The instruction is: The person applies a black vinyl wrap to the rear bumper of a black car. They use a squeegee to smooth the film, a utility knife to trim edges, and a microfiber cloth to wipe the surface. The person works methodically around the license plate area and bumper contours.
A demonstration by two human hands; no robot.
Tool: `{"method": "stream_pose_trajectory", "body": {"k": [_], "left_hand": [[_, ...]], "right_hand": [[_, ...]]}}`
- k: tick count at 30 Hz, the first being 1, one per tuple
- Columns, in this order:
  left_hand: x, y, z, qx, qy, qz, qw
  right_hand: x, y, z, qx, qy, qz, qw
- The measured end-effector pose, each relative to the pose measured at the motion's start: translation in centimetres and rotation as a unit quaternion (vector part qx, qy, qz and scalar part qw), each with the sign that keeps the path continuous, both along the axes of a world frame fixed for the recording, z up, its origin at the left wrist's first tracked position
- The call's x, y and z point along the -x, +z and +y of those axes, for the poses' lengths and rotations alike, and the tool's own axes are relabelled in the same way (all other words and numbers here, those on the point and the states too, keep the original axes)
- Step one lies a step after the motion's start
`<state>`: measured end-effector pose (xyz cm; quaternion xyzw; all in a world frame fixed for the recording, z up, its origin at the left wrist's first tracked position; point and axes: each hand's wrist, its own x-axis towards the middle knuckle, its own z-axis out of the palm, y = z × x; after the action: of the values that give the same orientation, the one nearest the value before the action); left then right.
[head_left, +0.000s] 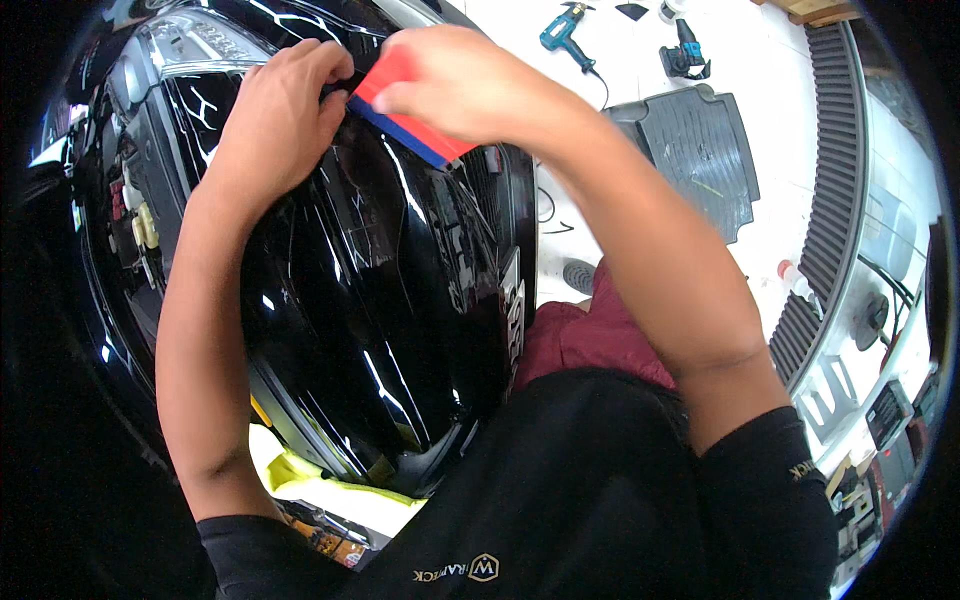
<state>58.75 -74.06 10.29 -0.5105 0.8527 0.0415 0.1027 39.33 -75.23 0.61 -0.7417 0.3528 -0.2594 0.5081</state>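
Observation:
My right hand (450, 85) grips a red squeegee (440, 141) whose dark blue edge lies against the glossy black car bumper (345, 290). That hand is slightly blurred. Left of it, my left hand (285, 115) rests at the upper part of the same bodywork, its fingers curled and pressed together near the squeegee's corner. Whatever its fingertips may pinch is hidden. Beyond the left hand sits a clear headlight (195, 45).
The open engine bay (135, 220) lies at the left. A yellow cloth (335, 492) drapes over bodywork near my left elbow. On the white floor are a teal heat gun (567, 38), a black cordless tool (685, 55) and a black car mat (700, 150). A ribbed dark strip (832, 140) runs along the right.

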Motion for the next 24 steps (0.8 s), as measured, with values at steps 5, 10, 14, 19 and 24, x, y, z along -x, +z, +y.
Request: {"method": "stream_pose_trajectory", "body": {"k": [5, 10, 14, 19, 24], "left_hand": [[3.3, 2.8, 6.2, -0.024, -0.11, -0.056, 0.992], [4.6, 1.0, 11.9, -0.118, -0.174, -0.131, 0.969], [4.1, 0.7, 11.7, -0.15, -0.178, -0.065, 0.97], [3.2, 0.3, 11.3, -0.164, -0.209, -0.038, 0.963], [2.8, 0.3, 11.3, -0.171, -0.215, -0.019, 0.961]], "right_hand": [[6.9, -4.9, 6.8, -0.414, -0.065, -0.323, 0.848], [8.7, -4.4, 8.0, -0.543, -0.175, -0.453, 0.684], [7.1, -2.9, 8.5, -0.623, -0.028, -0.536, 0.569], [2.5, -3.2, 6.2, -0.247, -0.144, -0.142, 0.948], [-1.7, -2.6, 4.7, -0.074, -0.151, -0.049, 0.985]]}}
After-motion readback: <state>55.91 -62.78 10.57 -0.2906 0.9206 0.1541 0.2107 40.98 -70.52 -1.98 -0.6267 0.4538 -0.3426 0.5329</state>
